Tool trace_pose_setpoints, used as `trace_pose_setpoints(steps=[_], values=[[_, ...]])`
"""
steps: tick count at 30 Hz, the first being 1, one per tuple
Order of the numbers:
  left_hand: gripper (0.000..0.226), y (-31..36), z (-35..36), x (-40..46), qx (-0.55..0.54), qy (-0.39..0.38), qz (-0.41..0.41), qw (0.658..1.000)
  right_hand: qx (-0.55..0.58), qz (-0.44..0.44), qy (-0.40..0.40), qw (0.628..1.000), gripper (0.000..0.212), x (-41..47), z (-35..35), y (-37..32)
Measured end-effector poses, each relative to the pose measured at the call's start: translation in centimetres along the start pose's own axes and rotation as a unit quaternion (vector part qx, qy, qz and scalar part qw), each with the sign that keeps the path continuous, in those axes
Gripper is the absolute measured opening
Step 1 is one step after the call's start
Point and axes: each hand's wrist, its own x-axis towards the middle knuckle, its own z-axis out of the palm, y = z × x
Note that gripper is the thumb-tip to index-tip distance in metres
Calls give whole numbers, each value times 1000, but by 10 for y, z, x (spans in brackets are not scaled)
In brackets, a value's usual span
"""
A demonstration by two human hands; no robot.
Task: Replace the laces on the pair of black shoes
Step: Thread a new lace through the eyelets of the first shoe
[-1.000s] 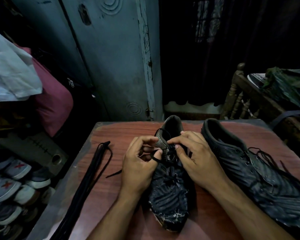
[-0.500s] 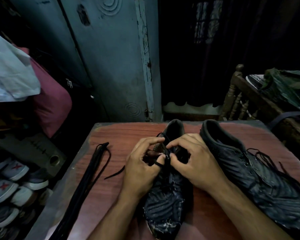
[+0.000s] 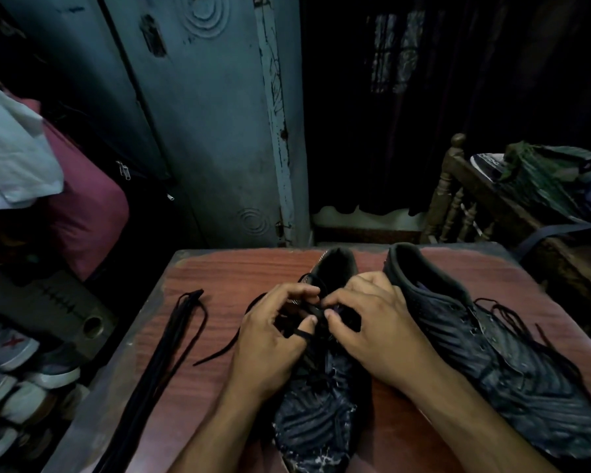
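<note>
Fingers (image 3: 313, 320) of both hands curled, pinching lace (image 3: 316, 310) at top of near shoe (image 3: 316, 404) mid table (image 3: 191, 397) | step: prob untying old lace | next: pull it loose | new laces (image 3: 171, 339) left, 2nd shoe (image 3: 492, 353) right

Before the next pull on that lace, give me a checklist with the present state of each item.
1. Left hand holds the lace: ok, lace looped over a finger.
2. Right hand pinches the lace at the tongue: ok.
3. Worked shoe flat on the table: ok.
4. Spare laces within reach beside the left hand: ok.
5. Second shoe clear of the hands: ok, its laces hang loose.
6. Which eyelet the lace passes through: cannot tell, fingers hide it.
</note>
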Motion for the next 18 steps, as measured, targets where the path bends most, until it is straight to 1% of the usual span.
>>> trace_pose_setpoints(steps=[4,8,11,14,18], values=[[33,-1,0,0,4,-6,-5,1000,-25,0,-20,1000,34,-1,1,-1],[34,-1,0,1,9,-1,3,1000,-12,-2,-15,1000,26,-3,2,-5],[34,1,-1,1,13,-4,17,1000,12,0,12,1000,19,-4,1,-7],[33,1,-1,1,15,-10,27,999,47,-4,41,998,16,-2,-2,-6],[38,2,1,3,23,-4,30,999,135,25,104,985,10,0,-11,-4]])
